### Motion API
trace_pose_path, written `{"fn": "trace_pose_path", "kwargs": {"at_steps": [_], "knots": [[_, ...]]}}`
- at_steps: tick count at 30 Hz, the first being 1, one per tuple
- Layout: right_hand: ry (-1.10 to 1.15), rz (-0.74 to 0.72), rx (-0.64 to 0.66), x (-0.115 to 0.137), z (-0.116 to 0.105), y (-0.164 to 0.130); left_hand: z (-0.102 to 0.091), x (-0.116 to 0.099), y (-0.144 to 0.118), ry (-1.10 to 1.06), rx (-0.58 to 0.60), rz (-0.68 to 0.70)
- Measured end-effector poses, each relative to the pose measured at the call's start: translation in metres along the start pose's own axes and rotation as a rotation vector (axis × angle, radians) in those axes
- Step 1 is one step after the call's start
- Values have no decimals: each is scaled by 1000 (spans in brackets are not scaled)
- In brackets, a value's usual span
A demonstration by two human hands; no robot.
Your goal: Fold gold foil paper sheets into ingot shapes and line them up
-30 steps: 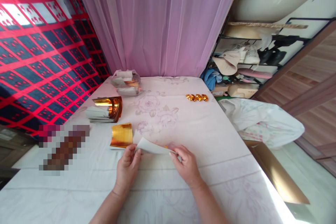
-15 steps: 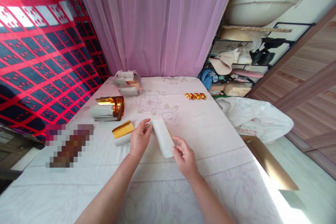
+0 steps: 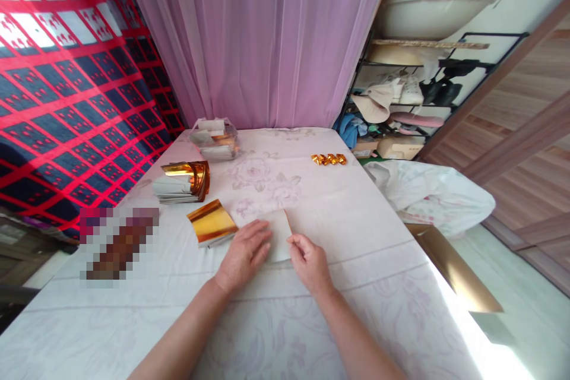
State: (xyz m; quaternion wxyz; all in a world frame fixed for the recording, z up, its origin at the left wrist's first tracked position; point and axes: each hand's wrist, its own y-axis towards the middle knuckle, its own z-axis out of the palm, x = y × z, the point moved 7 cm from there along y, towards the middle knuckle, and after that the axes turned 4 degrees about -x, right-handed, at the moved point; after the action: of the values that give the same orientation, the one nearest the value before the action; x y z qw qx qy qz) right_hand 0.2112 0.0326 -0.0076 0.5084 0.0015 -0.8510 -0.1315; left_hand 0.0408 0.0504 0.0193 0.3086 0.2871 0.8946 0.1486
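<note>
The white rectangular sheet of paper [image 3: 278, 236], held up in the air between both hands half a second ago, now lies flat on the pale floral-clothed tabletop [image 3: 356, 219], just right of the gold foil sheet [image 3: 211, 222]. The left hand [image 3: 244, 252] lies open on its near left part, fingers spread flat in no grip, while the right hand [image 3: 309, 261] pinches the sheet's near right edge with its fingertips. By the look of it, handling has given way to pressing or creasing against the surface.

Both hands [image 3: 276, 252] press, seemingly flat, white paper [image 3: 280, 231].
</note>
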Motion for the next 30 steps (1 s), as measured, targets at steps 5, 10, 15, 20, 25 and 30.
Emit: {"fn": "trace_pose_path", "kwargs": {"at_steps": [5, 10, 15, 20, 25, 30], "knots": [[23, 129, 102, -5, 5, -1, 22, -14, -20, 145, 210, 31], [223, 337, 376, -13, 18, -7, 25, -14, -22, 164, 234, 8], [290, 228, 528, -8, 17, -9, 22, -9, -24, 100, 203, 2], [-37, -48, 316, 4, -1, 1, 16, -7, -23, 15, 109, -35], [-135, -352, 117, 26, -11, 4, 5, -5, -22, -45, -10, -109], [-255, -242, 129, 20, -2, 4, -1, 0, -27, -86, -83, -195]]}}
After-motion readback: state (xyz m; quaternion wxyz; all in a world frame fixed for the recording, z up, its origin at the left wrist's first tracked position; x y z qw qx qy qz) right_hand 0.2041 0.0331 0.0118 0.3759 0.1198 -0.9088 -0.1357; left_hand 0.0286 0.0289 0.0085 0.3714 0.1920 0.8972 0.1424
